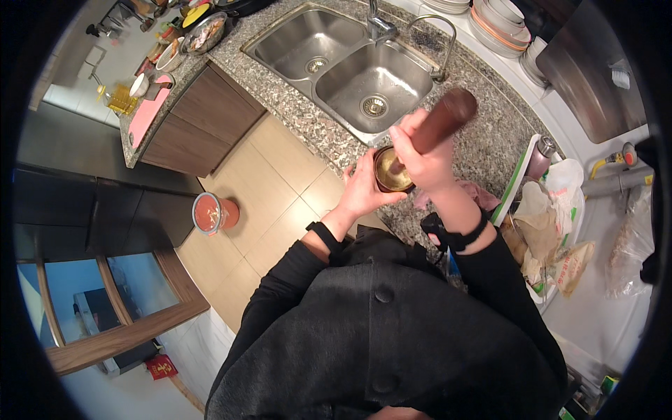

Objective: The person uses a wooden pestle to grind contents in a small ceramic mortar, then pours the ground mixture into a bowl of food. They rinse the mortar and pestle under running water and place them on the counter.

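My right hand [426, 157] grips a thick dark-brown pestle [440, 124], its top end tilted up and to the right and slightly blurred. The pestle's lower end goes down into a brown mortar [379, 177] on the granite countertop. Inside the mortar lies a pale yellow mash [389, 167], partly hidden by the pestle and my right hand. My left hand [362, 185] wraps the mortar's left and near side, thumb along the near rim. A pink cloth [475, 193] lies on the counter just right of the mortar, partly behind my right forearm.
A double stainless-steel sink [336, 68] with a faucet [379, 23] lies beyond my hands. To the right, a white tray [506, 184] holds a bottle and crumpled bags. Stacked plates [499, 29] stand at the back. On the floor at left is a red bin [229, 212].
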The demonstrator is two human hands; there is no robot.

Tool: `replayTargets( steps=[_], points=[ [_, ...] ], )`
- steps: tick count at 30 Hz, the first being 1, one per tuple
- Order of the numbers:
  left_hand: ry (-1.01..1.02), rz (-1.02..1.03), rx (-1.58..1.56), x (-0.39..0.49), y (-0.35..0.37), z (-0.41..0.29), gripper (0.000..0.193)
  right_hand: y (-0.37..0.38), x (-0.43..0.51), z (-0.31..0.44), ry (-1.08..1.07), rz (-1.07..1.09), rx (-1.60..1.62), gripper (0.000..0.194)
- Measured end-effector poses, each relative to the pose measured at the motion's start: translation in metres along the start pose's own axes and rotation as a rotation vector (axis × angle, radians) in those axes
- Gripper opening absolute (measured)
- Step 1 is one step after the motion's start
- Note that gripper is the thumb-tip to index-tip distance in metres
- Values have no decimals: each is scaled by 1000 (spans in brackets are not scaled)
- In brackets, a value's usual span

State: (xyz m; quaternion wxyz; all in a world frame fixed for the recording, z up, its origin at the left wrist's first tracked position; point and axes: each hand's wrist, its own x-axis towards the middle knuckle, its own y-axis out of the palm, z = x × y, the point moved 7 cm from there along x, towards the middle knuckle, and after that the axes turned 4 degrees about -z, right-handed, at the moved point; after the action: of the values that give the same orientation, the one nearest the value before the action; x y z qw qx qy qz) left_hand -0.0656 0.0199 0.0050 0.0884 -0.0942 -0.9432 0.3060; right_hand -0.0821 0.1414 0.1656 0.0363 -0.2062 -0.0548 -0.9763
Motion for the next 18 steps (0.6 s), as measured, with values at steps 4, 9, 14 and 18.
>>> replayTargets(
  steps=[4, 9, 14, 18],
  points=[
    [-25, 9, 34, -2, 1, 1, 121, -4, 2, 1, 14, -13, -83, 25],
    [-13, 1, 0, -2, -1, -2, 120, -7, 4, -5, 39, -57, -83, 21],
    [-35, -1, 24, -2, -2, -2, 119, -12, 0, -8, 36, -77, 209, 21],
    [-20, 4, -3, -3, 1, 0, 122, -9, -3, -6, -45, -38, 41, 19]
  ],
)
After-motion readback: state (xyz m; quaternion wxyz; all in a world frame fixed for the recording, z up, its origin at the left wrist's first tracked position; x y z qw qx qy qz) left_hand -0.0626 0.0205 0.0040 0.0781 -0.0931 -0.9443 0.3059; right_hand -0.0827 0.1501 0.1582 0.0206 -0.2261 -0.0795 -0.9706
